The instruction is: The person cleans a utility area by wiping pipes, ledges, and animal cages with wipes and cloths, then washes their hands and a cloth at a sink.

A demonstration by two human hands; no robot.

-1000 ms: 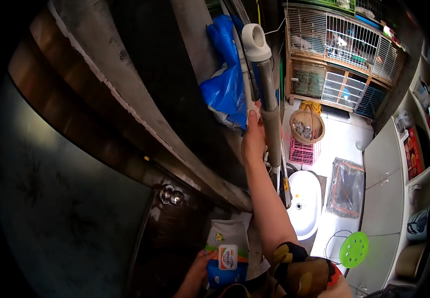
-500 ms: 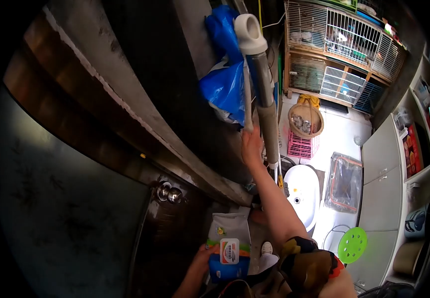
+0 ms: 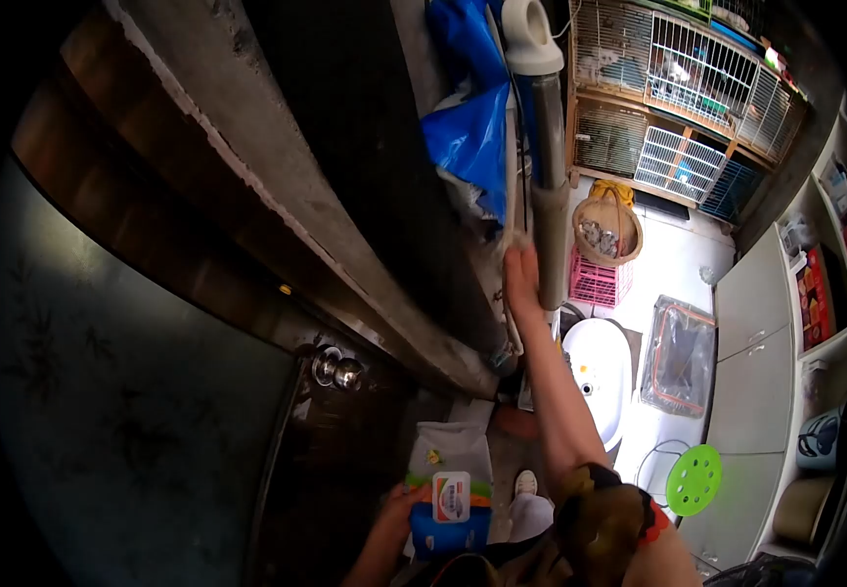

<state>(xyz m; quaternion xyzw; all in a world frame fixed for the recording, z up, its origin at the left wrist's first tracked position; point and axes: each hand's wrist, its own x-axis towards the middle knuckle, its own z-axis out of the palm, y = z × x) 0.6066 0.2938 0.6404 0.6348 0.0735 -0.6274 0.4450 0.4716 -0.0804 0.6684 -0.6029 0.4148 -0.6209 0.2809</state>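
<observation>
My left hand [image 3: 402, 511] is closed on the side of a blue, white and green packet [image 3: 451, 523] with a white label, low in the view. My right hand [image 3: 522, 279] reaches up beside a thick grey pipe [image 3: 549, 205] with a white elbow top. Its fingers are together at the lower part of a thin pale pole [image 3: 512, 186]; whether they grip it is hard to see. A blue plastic bag [image 3: 472, 137] hangs just above and left of that hand.
A door with a round metal knob [image 3: 345, 374] is at left. To the right are a white basin [image 3: 600, 377], a green stool [image 3: 694, 479], a wicker basket [image 3: 607, 230] on a pink crate, wire cages [image 3: 699, 73] and a shelf cabinet [image 3: 751, 342].
My right hand has moved down from beside the blue bag to lower along the pole. My left hand still has the packet. The view has shifted slightly, and a shoe now shows below.
</observation>
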